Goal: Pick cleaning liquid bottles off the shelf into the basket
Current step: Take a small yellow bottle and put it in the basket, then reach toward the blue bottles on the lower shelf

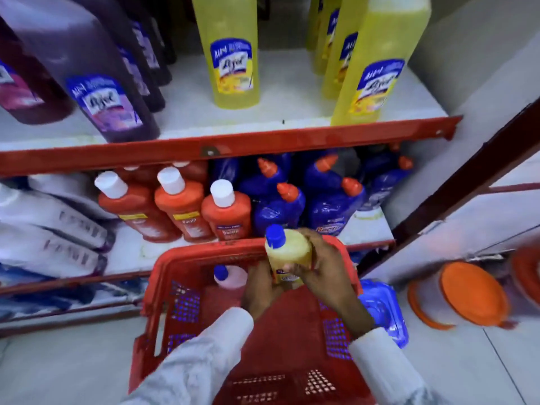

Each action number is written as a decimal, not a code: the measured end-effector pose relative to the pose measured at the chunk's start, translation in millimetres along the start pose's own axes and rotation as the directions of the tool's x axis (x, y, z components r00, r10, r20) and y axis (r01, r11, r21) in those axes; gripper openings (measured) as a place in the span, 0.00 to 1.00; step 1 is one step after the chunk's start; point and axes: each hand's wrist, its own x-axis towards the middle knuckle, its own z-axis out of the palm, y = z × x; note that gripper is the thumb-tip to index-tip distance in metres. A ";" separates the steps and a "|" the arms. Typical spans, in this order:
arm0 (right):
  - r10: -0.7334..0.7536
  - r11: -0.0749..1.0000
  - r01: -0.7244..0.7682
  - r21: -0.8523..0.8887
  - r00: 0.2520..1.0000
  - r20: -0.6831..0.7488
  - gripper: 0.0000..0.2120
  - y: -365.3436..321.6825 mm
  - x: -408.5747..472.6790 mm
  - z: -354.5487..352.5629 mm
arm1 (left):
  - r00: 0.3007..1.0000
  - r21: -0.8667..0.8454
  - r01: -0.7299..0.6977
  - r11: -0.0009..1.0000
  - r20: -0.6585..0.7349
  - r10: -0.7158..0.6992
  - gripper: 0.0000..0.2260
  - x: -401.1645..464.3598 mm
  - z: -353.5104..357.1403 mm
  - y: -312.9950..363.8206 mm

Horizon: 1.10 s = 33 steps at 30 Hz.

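A small yellow bottle (287, 252) with a blue cap is held upright over the far end of the red basket (187, 264). My right hand (321, 267) wraps its right side and my left hand (260, 287) grips it from below left. Inside the basket, at the far left, stands a pink bottle (230, 277) with a blue cap. On the upper shelf (263, 144) stand tall yellow bottles (230, 54) and purple bottles (96, 83). The lower shelf holds red bottles (178, 206) with white caps and blue bottles (280, 206) with orange caps.
White packs (52, 229) lie at the lower shelf's left. A dark red shelf post (455, 200) slants down on the right. Orange-lidded tubs (467, 293) and a blue plastic item (382, 308) sit on the floor right of the basket.
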 end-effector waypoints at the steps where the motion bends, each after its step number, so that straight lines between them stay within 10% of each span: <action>1: 0.042 0.999 -0.042 0.005 0.999 0.002 0.30 17.1 -2.4 3.0 | 0.998 0.043 0.055 0.998 0.011 -0.056 0.22 2.5 11.2 -13.3; 9: 0.242 0.969 -0.240 -0.057 0.969 0.040 0.40 96.4 -5.7 29.3 | 0.961 0.283 0.264 0.922 0.006 -0.277 0.15 32.0 82.9 -126.1; 14: 0.297 0.950 -0.292 -0.112 0.954 0.031 0.23 108.7 4.8 42.0 | 0.946 0.113 0.322 0.940 -0.064 -0.317 0.04 23.0 67.4 -77.7; 20: 0.317 0.938 -0.301 -0.169 0.945 0.075 0.26 99.9 12.2 33.5 | 0.964 0.052 0.264 0.963 0.034 -0.265 0.09 10.9 37.2 -52.4; 28: -0.049 0.996 0.029 -0.080 0.964 -0.262 0.14 -25.4 17.1 -47.2 | 0.950 0.352 -0.233 0.907 -0.116 0.289 0.23 -4.9 -51.3 65.3; 33: -0.453 0.891 0.294 -0.346 0.643 -0.617 0.13 -99.5 59.6 -87.5 | 0.682 0.612 -0.442 0.656 -0.246 0.689 0.15 22.0 -88.9 160.9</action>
